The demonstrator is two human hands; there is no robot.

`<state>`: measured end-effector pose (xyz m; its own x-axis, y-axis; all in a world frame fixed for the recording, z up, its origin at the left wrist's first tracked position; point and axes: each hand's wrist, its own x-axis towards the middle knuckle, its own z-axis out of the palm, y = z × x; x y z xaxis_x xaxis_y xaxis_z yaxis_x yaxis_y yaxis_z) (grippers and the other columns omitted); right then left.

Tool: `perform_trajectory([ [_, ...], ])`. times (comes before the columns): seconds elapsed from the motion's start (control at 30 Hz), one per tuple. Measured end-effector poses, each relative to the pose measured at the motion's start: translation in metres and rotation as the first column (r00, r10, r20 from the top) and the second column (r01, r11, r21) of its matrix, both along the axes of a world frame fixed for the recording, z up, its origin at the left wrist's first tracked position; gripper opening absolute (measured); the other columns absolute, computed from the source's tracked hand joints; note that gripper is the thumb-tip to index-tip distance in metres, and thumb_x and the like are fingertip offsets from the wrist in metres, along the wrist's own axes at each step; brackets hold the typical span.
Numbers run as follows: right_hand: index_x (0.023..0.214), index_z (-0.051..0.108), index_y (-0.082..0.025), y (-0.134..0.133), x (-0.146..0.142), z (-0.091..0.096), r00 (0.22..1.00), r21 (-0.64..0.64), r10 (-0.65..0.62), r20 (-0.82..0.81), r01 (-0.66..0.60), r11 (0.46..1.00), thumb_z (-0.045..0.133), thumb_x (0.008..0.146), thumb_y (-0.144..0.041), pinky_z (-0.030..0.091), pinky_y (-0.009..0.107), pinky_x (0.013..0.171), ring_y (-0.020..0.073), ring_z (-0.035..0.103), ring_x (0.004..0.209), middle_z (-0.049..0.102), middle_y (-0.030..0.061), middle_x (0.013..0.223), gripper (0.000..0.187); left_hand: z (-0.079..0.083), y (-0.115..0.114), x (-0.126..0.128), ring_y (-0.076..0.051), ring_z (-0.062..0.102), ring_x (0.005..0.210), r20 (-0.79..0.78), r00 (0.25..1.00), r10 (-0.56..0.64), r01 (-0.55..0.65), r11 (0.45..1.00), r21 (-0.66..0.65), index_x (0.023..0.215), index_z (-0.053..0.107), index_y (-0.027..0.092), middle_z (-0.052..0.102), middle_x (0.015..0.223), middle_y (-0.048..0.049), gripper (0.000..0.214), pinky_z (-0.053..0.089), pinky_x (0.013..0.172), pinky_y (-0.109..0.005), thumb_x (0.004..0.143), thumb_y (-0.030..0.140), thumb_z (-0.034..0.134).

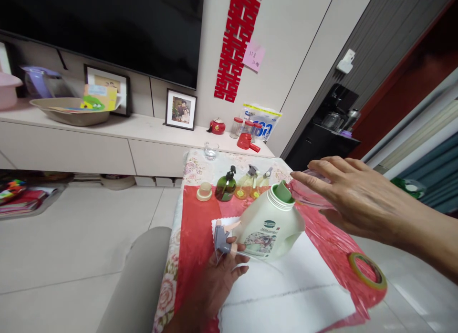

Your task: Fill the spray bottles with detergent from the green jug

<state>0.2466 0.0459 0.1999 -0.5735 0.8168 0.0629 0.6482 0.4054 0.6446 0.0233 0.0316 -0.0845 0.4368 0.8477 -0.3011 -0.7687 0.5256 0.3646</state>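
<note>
My left hand (223,275) grips a grey trigger spray head (222,237), its thin clear tube pointing right across the front of a pale green detergent jug (270,228). The jug stands uncapped, with a green spout insert in its mouth. In my right hand (358,194) a clear pinkish bottle (308,190) lies tilted, its neck at the jug's mouth; whether they touch I cannot tell. Behind the jug stand a dark green pump bottle (225,187), two spray bottles with yellowish liquid (244,186), and a cream cap (204,191).
White paper (286,299) lies over a red plastic sheet (196,233) on the flowered tablecloth. A roll of tape (368,271) rests at the right. Towards the back are a glass cup (211,151) and a cabinet (153,154) with a red scoop (245,141) and jars.
</note>
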Motion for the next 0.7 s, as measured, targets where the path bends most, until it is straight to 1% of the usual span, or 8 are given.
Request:
perform_trajectory([
  [0.1, 0.139, 0.053, -0.032, 0.004, -0.002, 0.002, 0.999, -0.004, 0.018, 0.028, -0.018, 1.000, 0.054, 0.091, -0.031, 0.034, 0.037, 0.078, 0.0270, 0.054, 0.103, 0.060, 0.0092, 0.119, 0.048, 0.000, 0.000, 0.000, -0.021, 0.070, 0.082, 0.002, 1.000, 0.001, -0.001, 1.000, 0.000, 0.097, 0.073, 0.023, 0.075, 0.095, -0.0035, 0.051, 0.050, 0.080, -0.038, 0.056, 0.035, 0.100],
  [0.2, 0.139, 0.052, -0.032, 0.006, -0.005, 0.002, 0.995, 0.022, 0.065, 0.072, -0.067, 0.998, 0.055, 0.089, -0.024, 0.034, 0.038, 0.079, 0.0290, 0.053, 0.107, 0.060, 0.0099, 0.121, 0.051, 0.000, 0.000, 0.001, -0.021, 0.069, 0.081, -0.002, 1.000, 0.000, 0.000, 1.000, -0.005, 0.097, 0.073, 0.023, 0.075, 0.095, -0.0033, 0.051, 0.049, 0.079, -0.038, 0.056, 0.037, 0.099],
  [0.27, 0.139, 0.052, -0.032, 0.007, -0.008, 0.003, 0.991, 0.041, 0.078, 0.107, -0.082, 0.996, 0.053, 0.090, -0.021, 0.034, 0.039, 0.080, 0.0293, 0.053, 0.108, 0.060, 0.0097, 0.121, 0.051, -0.001, 0.000, 0.001, -0.020, 0.069, 0.081, 0.000, 1.000, -0.006, 0.006, 1.000, -0.006, 0.097, 0.073, 0.023, 0.075, 0.094, -0.0030, 0.051, 0.049, 0.078, -0.037, 0.056, 0.037, 0.099],
  [0.37, 0.136, 0.055, -0.033, 0.007, -0.011, 0.004, 0.988, 0.051, 0.077, 0.136, -0.085, 0.995, 0.051, 0.092, -0.020, 0.034, 0.040, 0.080, 0.0288, 0.053, 0.106, 0.060, 0.0093, 0.119, 0.046, -0.002, 0.000, 0.001, -0.020, 0.069, 0.081, 0.005, 1.000, -0.002, 0.002, 1.000, 0.001, 0.097, 0.074, 0.023, 0.075, 0.095, -0.0029, 0.052, 0.049, 0.078, -0.037, 0.055, 0.038, 0.100],
  [0.57, 0.135, 0.057, -0.031, 0.009, -0.014, 0.008, 0.988, 0.035, 0.136, 0.071, -0.138, 0.990, 0.051, 0.095, -0.026, 0.034, 0.047, 0.092, 0.0278, 0.053, 0.104, 0.063, 0.0096, 0.111, 0.041, -0.006, 0.000, 0.001, -0.021, 0.069, 0.083, 0.017, 1.000, -0.006, 0.006, 1.000, 0.016, 0.099, 0.074, 0.024, 0.074, 0.097, -0.0035, 0.050, 0.049, 0.079, -0.038, 0.058, 0.036, 0.099],
  [0.63, 0.133, 0.058, -0.032, 0.010, -0.016, 0.009, 0.987, 0.039, 0.147, 0.072, -0.150, 0.988, 0.048, 0.096, -0.026, 0.034, 0.050, 0.095, 0.0280, 0.053, 0.105, 0.063, 0.0092, 0.111, 0.039, -0.006, 0.001, 0.000, -0.022, 0.069, 0.083, 0.021, 1.000, -0.007, 0.007, 1.000, 0.020, 0.098, 0.074, 0.023, 0.074, 0.097, -0.0039, 0.047, 0.049, 0.080, -0.038, 0.059, 0.036, 0.098],
  [0.7, 0.128, 0.060, -0.032, 0.009, -0.020, 0.011, 0.987, 0.039, 0.161, 0.027, -0.162, 0.986, 0.047, 0.097, -0.024, 0.034, 0.052, 0.097, 0.0276, 0.053, 0.104, 0.063, 0.0085, 0.109, 0.036, -0.006, 0.001, 0.000, -0.022, 0.069, 0.084, 0.018, 1.000, -0.009, 0.009, 1.000, 0.019, 0.098, 0.075, 0.024, 0.075, 0.097, -0.0039, 0.046, 0.049, 0.080, -0.038, 0.060, 0.035, 0.098],
])
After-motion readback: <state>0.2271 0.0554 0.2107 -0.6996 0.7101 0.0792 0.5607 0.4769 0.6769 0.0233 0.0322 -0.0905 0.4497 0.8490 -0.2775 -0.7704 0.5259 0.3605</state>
